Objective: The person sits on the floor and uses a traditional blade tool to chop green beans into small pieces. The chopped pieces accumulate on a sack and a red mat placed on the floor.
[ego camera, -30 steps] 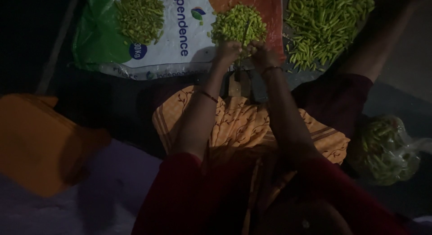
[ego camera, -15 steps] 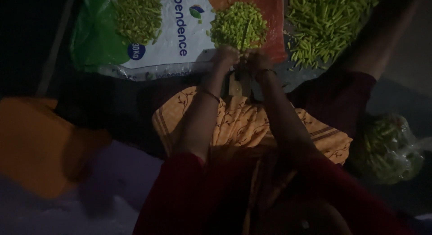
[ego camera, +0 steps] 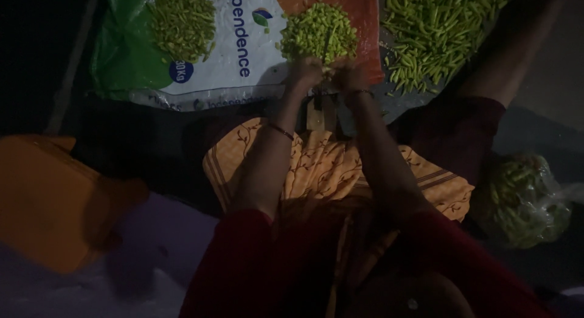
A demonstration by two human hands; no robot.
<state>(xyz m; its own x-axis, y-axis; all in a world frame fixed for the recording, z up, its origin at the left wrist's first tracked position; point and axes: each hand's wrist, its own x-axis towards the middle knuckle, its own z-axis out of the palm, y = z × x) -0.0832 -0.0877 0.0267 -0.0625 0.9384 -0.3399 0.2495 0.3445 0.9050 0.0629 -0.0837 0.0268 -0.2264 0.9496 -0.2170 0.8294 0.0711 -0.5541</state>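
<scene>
1. Far to the left of my fingers lies a first cut pile (ego camera: 182, 20) of small green pieces, on the green corner of the sack (ego camera: 243, 62) that is spread flat as a mat. I judge this part as finished work.
2. My left hand (ego camera: 306, 70) is closed, the fingers pressed together, at the near edge of the middle pile (ego camera: 317, 33). It seems to grip some beans, but the light is too weak to see them between the fingers.
3. Just beyond my fingertips is the middle pile, chopped pieces on the orange part of the sack. A thin dark blade (ego camera: 328, 41) stands up between my two hands; its base is partly hidden.
4. My right hand (ego camera: 351, 74) is touching the left one, fingers also curled tight. What it pinches I cannot tell.
5. To the right of my fingers, well apart, lies a big heap of whole beans (ego camera: 438, 32), still long and uncut. I judge this as the work that is left, and it is more than either cut pile.
6. Far right and nearer to my knee, a clear bag (ego camera: 523, 199) holds more green beans, not opened out.
</scene>
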